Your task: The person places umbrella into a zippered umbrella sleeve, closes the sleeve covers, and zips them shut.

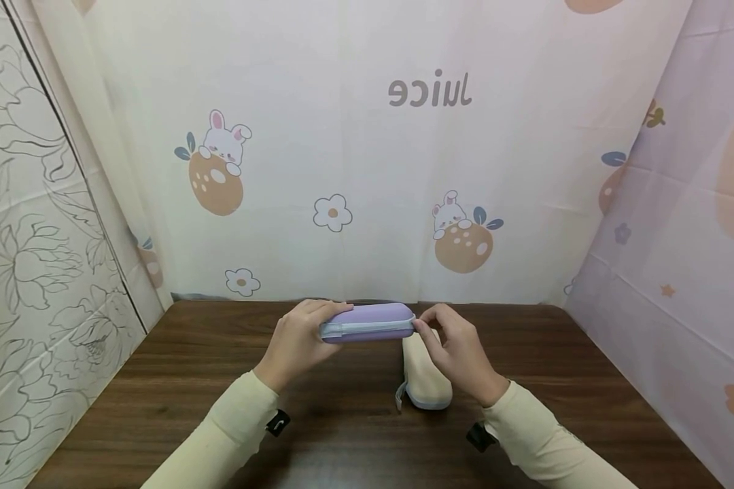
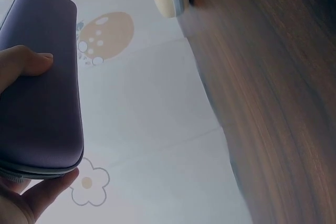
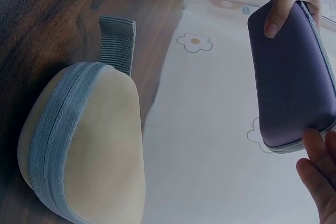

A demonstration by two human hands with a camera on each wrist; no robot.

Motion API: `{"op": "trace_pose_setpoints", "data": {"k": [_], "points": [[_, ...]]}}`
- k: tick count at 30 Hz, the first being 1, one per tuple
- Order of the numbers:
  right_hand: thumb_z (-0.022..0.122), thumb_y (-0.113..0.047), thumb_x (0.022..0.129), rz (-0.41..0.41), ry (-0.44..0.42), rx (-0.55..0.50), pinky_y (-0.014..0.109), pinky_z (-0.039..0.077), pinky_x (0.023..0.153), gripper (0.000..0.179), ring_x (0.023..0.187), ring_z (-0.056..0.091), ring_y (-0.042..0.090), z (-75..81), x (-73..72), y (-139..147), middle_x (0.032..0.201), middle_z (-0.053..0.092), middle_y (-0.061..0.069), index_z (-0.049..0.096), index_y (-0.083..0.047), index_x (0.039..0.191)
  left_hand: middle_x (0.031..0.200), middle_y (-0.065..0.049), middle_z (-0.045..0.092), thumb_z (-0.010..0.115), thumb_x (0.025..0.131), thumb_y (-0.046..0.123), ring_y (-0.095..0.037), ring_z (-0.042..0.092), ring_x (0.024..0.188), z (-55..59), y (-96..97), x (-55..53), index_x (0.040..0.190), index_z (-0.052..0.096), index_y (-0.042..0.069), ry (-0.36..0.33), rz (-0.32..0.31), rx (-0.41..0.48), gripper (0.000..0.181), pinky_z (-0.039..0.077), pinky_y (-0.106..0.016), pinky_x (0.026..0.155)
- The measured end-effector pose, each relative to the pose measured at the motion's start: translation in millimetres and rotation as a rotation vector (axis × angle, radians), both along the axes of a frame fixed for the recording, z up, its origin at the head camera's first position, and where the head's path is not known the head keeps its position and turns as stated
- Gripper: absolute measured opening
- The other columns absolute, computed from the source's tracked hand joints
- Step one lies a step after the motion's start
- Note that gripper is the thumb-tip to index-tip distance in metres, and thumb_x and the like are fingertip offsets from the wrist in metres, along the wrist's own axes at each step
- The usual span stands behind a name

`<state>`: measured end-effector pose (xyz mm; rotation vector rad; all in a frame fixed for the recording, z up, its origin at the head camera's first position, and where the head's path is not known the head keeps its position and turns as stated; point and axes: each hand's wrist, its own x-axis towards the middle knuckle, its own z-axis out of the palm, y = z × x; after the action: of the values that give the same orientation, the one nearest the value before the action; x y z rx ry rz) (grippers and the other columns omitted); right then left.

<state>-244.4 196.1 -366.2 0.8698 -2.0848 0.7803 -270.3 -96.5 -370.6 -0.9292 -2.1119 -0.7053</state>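
A purple zippered case (image 1: 370,314) is held level above the table, its pale zipper band running along the near side. My left hand (image 1: 300,339) grips its left end; in the left wrist view the thumb (image 2: 38,63) lies across the case's broad face and fingers reach underneath. At the opposite end, my right hand (image 1: 461,350) pinches at the zipper edge with thumb and forefinger. Whether a zipper pull is between those fingertips is hidden. The zipper looks closed where it shows. Below the right hand, a cream zippered case (image 1: 428,377) lies on the table.
The dark wood-grain table (image 1: 208,360) spreads under both hands. A grey fabric strap (image 3: 117,43) sticks out from the cream case. Behind the table hangs a printed curtain (image 1: 342,149); more printed cloth (image 1: 667,224) borders the right side.
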Motion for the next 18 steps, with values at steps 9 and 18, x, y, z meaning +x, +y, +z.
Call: {"op": "trace_pose_setpoints", "data": {"k": [9,18], "points": [[0.069,0.004,0.091,0.011,-0.017,-0.046,0.015,0.037,0.053,0.017,0.068,0.048,0.006,-1.7,0.3,-2.1,0.087,0.057,-0.007,0.060,-0.010,0.094,0.110,0.002,0.072,0.092,0.066,0.012,-0.018,0.066,0.101,1.6,-0.1,2.1,0.119,0.073,0.022,-0.001,-0.002,0.002,0.057,0.056,-0.039,0.084],[0.067,0.005,0.092,0.017,-0.019,-0.071,0.015,0.038,0.056,0.018,0.069,0.048,0.007,-4.6,-0.6,-2.8,0.086,0.056,-0.007,0.059,-0.010,0.094,0.108,0.003,0.072,0.091,0.067,0.012,-0.019,0.066,0.099,1.5,0.9,2.2,0.118,0.073,0.022,0.009,-0.020,0.019,0.055,0.056,-0.039,0.083]]}}
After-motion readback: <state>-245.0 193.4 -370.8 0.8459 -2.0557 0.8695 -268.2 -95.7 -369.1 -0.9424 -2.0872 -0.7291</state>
